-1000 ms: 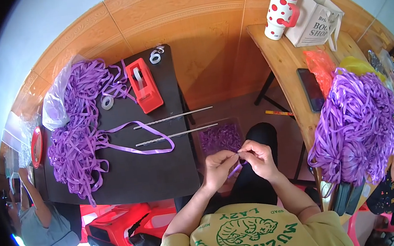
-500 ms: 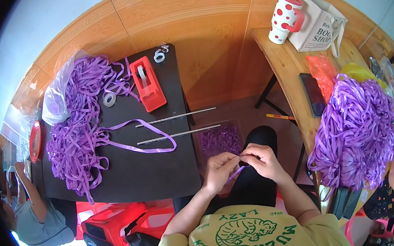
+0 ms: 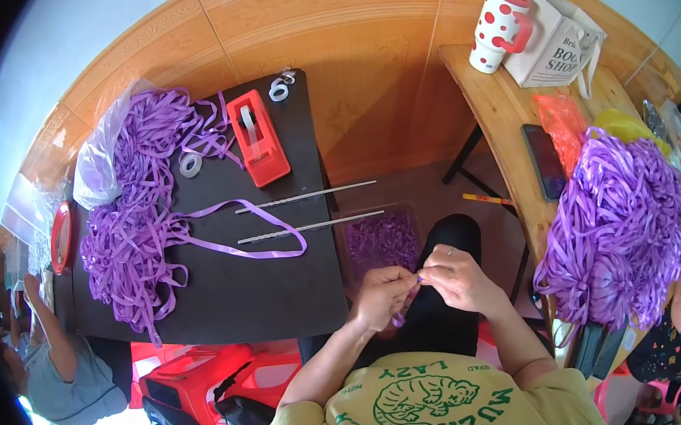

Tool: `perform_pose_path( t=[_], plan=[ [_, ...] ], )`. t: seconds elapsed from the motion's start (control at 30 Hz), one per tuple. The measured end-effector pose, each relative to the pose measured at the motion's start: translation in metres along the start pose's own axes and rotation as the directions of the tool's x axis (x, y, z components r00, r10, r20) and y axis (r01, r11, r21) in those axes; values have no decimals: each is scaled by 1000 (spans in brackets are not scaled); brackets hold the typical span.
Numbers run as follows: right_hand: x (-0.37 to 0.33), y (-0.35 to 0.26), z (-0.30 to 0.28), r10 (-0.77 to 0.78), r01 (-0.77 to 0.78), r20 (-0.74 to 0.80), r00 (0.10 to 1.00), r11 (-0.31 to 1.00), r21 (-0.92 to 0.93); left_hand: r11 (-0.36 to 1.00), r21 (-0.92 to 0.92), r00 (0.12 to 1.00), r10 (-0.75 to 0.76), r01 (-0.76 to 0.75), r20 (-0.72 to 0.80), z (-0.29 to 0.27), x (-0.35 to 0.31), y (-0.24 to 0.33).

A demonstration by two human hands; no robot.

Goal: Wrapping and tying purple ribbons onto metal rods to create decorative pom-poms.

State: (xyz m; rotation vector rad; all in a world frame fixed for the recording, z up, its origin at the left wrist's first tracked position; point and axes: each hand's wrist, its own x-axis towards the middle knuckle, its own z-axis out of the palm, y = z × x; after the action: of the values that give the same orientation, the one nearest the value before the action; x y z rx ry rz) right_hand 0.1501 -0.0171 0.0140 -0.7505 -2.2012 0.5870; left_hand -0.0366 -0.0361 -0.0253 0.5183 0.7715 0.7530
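The ribbon is mostly hidden, seemingly pinched between both hands. Left hand and right hand meet fingertip to fingertip over the lap.

A home craft workroom: purple ribbon heaps, a tape dispenser, wooden wall panelling.

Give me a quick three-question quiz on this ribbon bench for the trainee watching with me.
1. True or false: the red tape dispenser stands on the black table.
2. What do the left hand and right hand pinch between them?
A. a purple ribbon piece
B. a tape roll
C. a metal rod
3. Fill in: the spotted mug sits on the ____ wooden table.

Key: 1 true; 2 A; 3 right-hand.
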Motion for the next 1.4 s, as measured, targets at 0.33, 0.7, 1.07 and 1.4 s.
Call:
perform_pose_path(
  t=[0.33, 0.7, 1.07, 1.4],
  plan=[
    [-7, 5, -4, 165, -150, -43, 985, 959, 241, 997, -70, 995, 29, -22, 99, 1, -1, -2],
    [-16, 21, 6, 127, -146, -273, 954, 988, -50, 997, -44, 994, 73, -70, 79, 2, -6, 0],
    [32, 74, 26, -95, -79, -397, 913, 913, -400, 923, 236, 929, 343, -305, -140, -1, 48, -11],
    [123, 98, 28, -217, 116, -328, 920, 946, -302, 754, 71, 715, 645, -653, -270, 0, 67, 23]
  ],
)
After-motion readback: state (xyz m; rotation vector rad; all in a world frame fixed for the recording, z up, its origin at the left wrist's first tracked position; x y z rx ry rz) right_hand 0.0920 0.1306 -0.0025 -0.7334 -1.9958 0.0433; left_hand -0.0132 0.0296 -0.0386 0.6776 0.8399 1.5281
